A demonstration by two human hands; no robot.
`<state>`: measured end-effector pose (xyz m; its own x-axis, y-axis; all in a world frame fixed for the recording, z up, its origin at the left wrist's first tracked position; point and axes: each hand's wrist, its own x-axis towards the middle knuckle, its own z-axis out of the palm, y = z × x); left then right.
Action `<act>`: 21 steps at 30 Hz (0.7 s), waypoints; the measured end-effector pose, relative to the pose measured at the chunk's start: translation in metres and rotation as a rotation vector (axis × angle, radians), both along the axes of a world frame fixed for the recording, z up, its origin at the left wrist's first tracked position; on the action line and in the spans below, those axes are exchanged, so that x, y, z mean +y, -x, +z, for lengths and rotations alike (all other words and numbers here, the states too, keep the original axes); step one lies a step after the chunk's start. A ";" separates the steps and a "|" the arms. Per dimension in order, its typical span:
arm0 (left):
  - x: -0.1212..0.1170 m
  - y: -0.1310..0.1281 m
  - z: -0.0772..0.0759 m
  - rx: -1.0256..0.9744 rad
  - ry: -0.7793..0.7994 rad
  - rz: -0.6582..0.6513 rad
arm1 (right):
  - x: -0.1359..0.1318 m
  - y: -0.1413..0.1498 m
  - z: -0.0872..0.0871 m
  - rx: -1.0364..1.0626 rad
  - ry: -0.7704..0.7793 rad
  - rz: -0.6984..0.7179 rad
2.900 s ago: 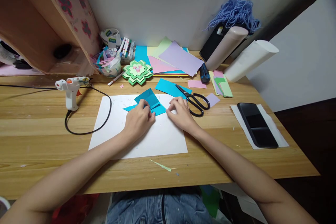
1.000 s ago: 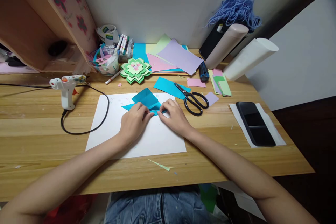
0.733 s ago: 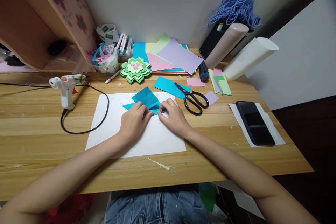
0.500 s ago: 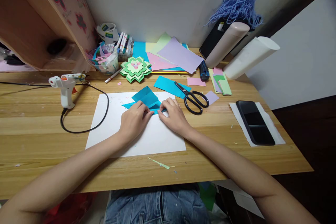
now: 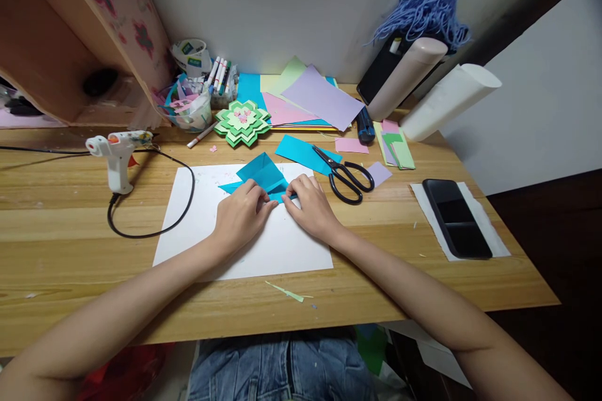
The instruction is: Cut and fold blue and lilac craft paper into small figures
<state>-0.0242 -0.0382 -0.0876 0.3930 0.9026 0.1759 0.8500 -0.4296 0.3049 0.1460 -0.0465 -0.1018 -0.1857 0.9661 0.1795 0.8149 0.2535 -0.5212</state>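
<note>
A folded blue paper (image 5: 261,174) lies on a white sheet (image 5: 244,244) in the middle of the wooden desk (image 5: 66,225). My left hand (image 5: 242,214) presses its near left part with the fingertips. My right hand (image 5: 310,205) pinches the paper's near right edge flat against the sheet. The fingertips of both hands almost meet over the fold. The near edge of the blue paper is hidden under my fingers.
Black scissors (image 5: 345,177) lie on a blue strip right of my hands. A glue gun (image 5: 116,151) with its black cord stands at the left. A phone (image 5: 455,216), a green paper flower (image 5: 242,123), coloured sheets (image 5: 320,100), markers and two rolls line the back and right.
My right hand has slid left along the blue paper's near edge toward my left hand, covering more of the fold. Little has shifted in the last second.
</note>
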 end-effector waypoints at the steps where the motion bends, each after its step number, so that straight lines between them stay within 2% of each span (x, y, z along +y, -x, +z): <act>1: 0.000 0.000 0.000 -0.001 0.000 0.000 | 0.000 0.000 0.000 0.000 -0.002 0.002; 21: -0.001 -0.002 0.002 -0.060 0.055 0.023 | 0.000 -0.004 0.001 0.077 0.031 0.030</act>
<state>-0.0222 -0.0393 -0.0860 0.3621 0.9202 0.1486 0.8389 -0.3912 0.3786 0.1504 -0.0461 -0.1011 -0.2012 0.9656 0.1645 0.7644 0.2598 -0.5901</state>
